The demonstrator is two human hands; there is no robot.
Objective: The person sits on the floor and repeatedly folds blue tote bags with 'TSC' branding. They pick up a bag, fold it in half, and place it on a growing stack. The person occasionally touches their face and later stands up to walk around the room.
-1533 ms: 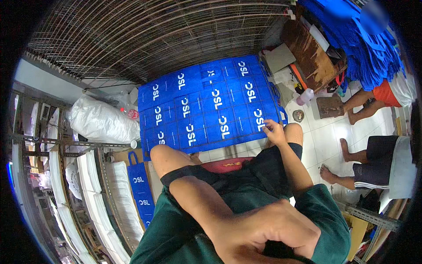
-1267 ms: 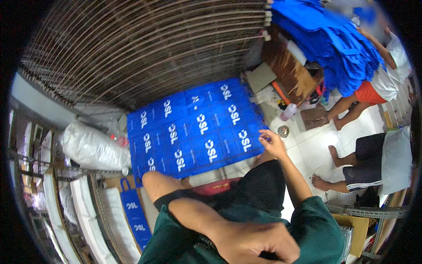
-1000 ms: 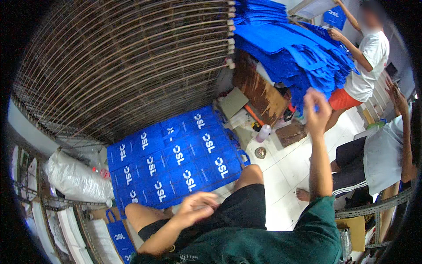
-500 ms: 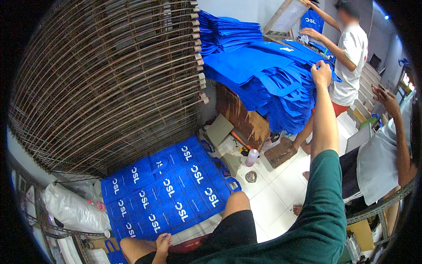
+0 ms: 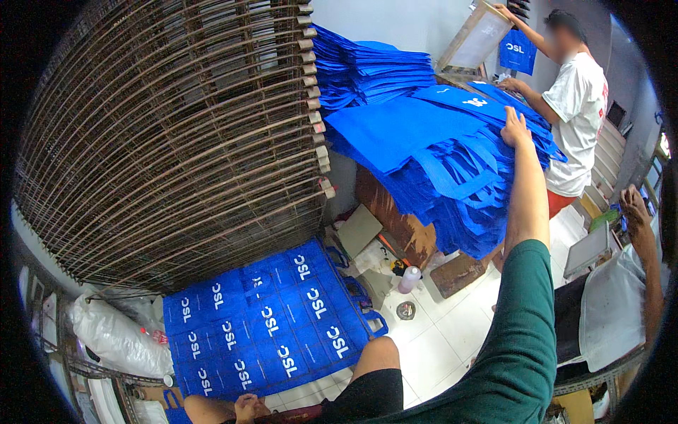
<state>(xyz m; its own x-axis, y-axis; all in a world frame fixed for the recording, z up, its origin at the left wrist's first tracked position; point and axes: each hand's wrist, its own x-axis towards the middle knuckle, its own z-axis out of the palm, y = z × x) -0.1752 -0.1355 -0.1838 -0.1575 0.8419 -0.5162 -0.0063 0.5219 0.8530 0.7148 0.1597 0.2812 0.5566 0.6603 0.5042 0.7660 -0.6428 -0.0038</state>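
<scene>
My right hand (image 5: 517,128), its arm stretched far forward in a green sleeve, is beside the heap of blue fabric bags (image 5: 431,152) on the work table. Its fingers are extended and I see nothing in them. The top bag near it shows white print (image 5: 475,102). Down by my lap, my left hand (image 5: 248,408) has its fingers curled, with nothing visible in them. Ahead of it, blue bags with white lettering (image 5: 268,321) lie in rows on a low wire rack. Across the table a co-worker in white (image 5: 575,106) holds up a framed screen (image 5: 474,39).
A tall stack of wire racks (image 5: 176,134) fills the left. A folded blue stack (image 5: 381,74) stands behind the heap. On the tiled floor are a bottle (image 5: 409,280) and a round dish (image 5: 405,311). Another person's arm (image 5: 646,240) shows at right. Plastic-wrapped bundles (image 5: 116,332) lie lower left.
My right hand's fingers have gone from curled to extended. The co-worker's lower hand has come down towards the bags, and more white print shows there. The whole view has shifted slightly.
</scene>
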